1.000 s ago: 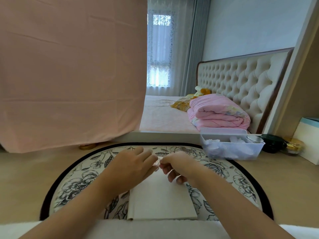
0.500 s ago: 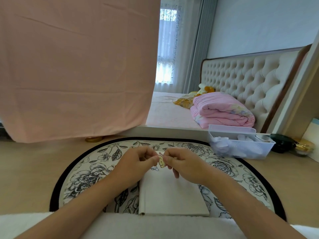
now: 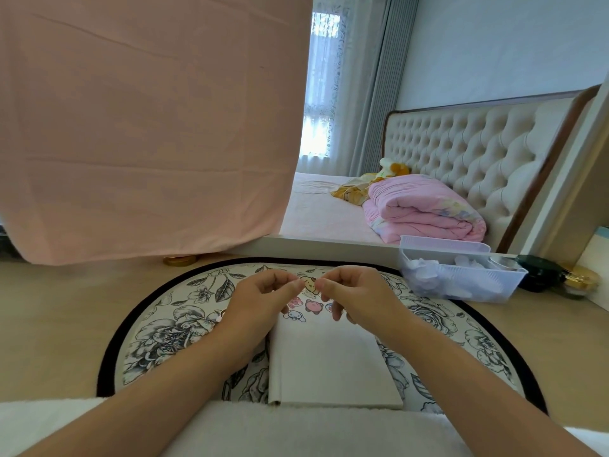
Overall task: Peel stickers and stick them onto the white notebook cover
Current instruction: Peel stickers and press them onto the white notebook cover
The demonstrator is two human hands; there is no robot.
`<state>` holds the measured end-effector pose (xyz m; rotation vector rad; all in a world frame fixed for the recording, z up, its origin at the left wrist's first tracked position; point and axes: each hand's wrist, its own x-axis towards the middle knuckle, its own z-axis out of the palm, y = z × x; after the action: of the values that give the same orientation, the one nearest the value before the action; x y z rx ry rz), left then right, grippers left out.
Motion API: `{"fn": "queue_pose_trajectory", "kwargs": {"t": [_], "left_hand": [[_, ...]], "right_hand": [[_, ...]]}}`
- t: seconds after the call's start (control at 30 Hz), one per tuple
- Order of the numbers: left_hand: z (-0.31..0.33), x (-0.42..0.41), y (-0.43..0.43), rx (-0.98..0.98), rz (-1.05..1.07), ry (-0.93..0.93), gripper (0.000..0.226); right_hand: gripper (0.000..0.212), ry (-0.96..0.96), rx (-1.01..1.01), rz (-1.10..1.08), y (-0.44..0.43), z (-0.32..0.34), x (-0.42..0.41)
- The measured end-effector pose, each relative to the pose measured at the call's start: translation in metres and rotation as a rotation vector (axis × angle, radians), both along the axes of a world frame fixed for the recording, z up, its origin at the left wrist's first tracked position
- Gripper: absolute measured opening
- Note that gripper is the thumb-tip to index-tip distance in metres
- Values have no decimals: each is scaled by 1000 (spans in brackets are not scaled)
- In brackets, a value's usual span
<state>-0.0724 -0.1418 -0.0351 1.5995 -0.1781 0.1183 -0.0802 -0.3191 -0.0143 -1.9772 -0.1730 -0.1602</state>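
Now both hands are hovering over the far end of the white notebook (image 3: pixel 329 364), the left hand (image 3: pixel 260 298) and right hand (image 3: pixel 357 295) each pinching the small yellow sticker (image 3: pixel 309 283) in a closed fingertip grip. Just beneath them, other stickers (image 3: pixel 311 305) are showing at that far end. As I'm reading it, uneven pulling is threatening to fold the sticker onto itself or leave it clinging to a finger.

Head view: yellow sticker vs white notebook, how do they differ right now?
The yellow sticker is pinched between the fingertips of the left hand and right hand; the white notebook lies flat on the floral rug. The sticker is a small coloured cartoon figure; the notebook is far larger, its near cover plain. Both sit centred before the person.
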Motion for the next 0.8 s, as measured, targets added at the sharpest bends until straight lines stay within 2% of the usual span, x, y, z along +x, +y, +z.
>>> {"fn": "queue_pose_trajectory", "kwargs": {"t": [0.1, 0.27, 0.33, 0.4, 0.47, 0.6, 0.8], "left_hand": [[-2, 3, 4, 131, 31, -84, 3], [-12, 9, 11, 801, 99, -483, 28], [-16, 12, 14, 942, 45, -576, 45], [-19, 13, 17, 1007, -71, -554, 60], [-22, 13, 17, 1040, -159, -483, 65], [-24, 15, 17, 1046, -190, -457, 58], [-26, 17, 16, 1072, -177, -469, 56]], "right_hand": [[17, 17, -28, -22, -2, 0, 1], [23, 144, -191, -75, -14, 1, 5], [24, 243, -214, -57, -19, 3, 4], [26, 351, -217, -20, -19, 4, 0], [31, 389, -279, -4, -16, 4, 0], [37, 348, -431, -34, -9, 0, 3], [36, 311, -478, -50, -6, -4, 5]]}}
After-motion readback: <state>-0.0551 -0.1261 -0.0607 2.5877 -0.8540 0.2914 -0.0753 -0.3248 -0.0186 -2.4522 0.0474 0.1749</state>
